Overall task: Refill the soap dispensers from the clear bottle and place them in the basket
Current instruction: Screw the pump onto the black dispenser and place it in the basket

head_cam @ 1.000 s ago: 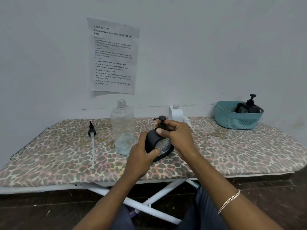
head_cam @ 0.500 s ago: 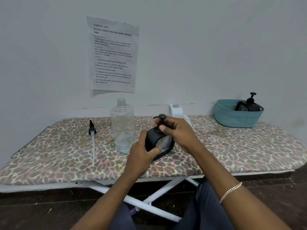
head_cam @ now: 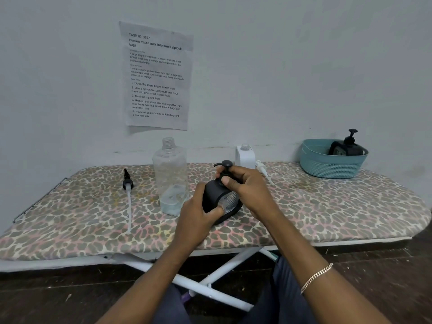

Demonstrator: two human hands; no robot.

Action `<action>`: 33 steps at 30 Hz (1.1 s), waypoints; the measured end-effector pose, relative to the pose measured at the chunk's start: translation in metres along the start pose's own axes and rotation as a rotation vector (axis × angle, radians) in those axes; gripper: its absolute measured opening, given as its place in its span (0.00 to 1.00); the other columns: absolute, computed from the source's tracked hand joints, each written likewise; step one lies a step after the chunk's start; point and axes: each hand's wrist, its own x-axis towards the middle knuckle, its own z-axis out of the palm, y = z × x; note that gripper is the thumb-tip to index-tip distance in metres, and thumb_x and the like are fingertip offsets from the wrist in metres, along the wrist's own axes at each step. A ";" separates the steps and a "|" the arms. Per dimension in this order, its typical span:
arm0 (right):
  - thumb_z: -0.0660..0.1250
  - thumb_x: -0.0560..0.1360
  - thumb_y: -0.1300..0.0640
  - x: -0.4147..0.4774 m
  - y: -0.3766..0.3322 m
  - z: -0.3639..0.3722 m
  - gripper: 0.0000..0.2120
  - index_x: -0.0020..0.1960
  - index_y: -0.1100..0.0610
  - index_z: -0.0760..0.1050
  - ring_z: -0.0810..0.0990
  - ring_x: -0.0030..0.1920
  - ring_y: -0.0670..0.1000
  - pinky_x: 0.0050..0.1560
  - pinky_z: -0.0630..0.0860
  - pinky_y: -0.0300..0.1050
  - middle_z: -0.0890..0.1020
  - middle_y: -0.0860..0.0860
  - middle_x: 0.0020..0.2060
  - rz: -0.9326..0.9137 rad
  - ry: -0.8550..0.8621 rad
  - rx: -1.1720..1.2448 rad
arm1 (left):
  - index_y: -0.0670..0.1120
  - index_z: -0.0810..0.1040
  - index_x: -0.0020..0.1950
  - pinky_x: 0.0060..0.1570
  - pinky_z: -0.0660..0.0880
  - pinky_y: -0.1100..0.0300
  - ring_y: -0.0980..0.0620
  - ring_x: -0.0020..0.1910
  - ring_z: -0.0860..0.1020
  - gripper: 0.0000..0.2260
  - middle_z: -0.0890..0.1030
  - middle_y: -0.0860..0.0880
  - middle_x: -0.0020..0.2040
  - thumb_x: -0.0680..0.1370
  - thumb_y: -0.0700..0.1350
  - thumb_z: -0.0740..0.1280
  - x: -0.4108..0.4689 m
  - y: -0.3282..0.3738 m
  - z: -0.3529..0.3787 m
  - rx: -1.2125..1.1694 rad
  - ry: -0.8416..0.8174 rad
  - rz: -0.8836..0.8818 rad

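A black soap dispenser (head_cam: 214, 195) is tilted over the middle of the board. My left hand (head_cam: 197, 213) grips its body from the left and below. My right hand (head_cam: 245, 188) wraps around its pump neck at the top. The clear bottle (head_cam: 170, 174) stands uncapped just left of it, with a little liquid at the bottom. A white dispenser body (head_cam: 245, 156) without its pump stands behind, and its white pump (head_cam: 263, 169) lies beside it. The teal basket (head_cam: 327, 164) at the far right holds another black dispenser (head_cam: 346, 147).
A black pump with a long white tube (head_cam: 128, 195) lies on the left of the leopard-print ironing board (head_cam: 70, 218). A printed sheet (head_cam: 156, 76) is stuck on the wall behind. The board's white legs (head_cam: 210, 284) cross below, over a dark floor.
Both hands stay on the black dispenser at the same spot. The view has shifted slightly; the right hand's fingers have turned a little around the pump neck.
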 end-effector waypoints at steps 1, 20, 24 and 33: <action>0.70 0.81 0.66 -0.001 0.000 0.000 0.11 0.59 0.55 0.85 0.86 0.60 0.48 0.67 0.80 0.50 0.89 0.50 0.52 -0.001 0.004 -0.002 | 0.59 0.70 0.57 0.29 0.70 0.67 0.56 0.33 0.77 0.16 0.79 0.59 0.41 0.72 0.54 0.70 0.000 0.000 0.000 0.001 0.001 -0.002; 0.72 0.81 0.62 -0.006 0.000 0.008 0.12 0.59 0.48 0.85 0.85 0.60 0.45 0.66 0.81 0.49 0.89 0.45 0.54 0.000 0.079 -0.044 | 0.59 0.70 0.58 0.29 0.71 0.67 0.56 0.34 0.78 0.17 0.79 0.61 0.42 0.72 0.54 0.70 0.000 -0.003 0.000 -0.016 -0.011 -0.011; 0.72 0.82 0.56 -0.009 -0.002 0.004 0.12 0.64 0.50 0.84 0.83 0.60 0.39 0.66 0.79 0.46 0.87 0.41 0.56 0.006 0.049 -0.140 | 0.63 0.71 0.59 0.34 0.74 0.67 0.57 0.39 0.80 0.17 0.80 0.60 0.46 0.73 0.56 0.71 0.001 -0.001 -0.002 -0.031 -0.024 -0.021; 0.71 0.74 0.30 -0.029 -0.001 0.003 0.27 0.62 0.49 0.79 0.79 0.53 0.41 0.52 0.71 0.34 0.80 0.42 0.52 0.111 0.289 -0.503 | 0.75 0.72 0.66 0.53 0.78 0.72 0.64 0.57 0.83 0.27 0.83 0.67 0.59 0.71 0.61 0.77 0.003 0.008 -0.025 -0.196 -0.175 -0.097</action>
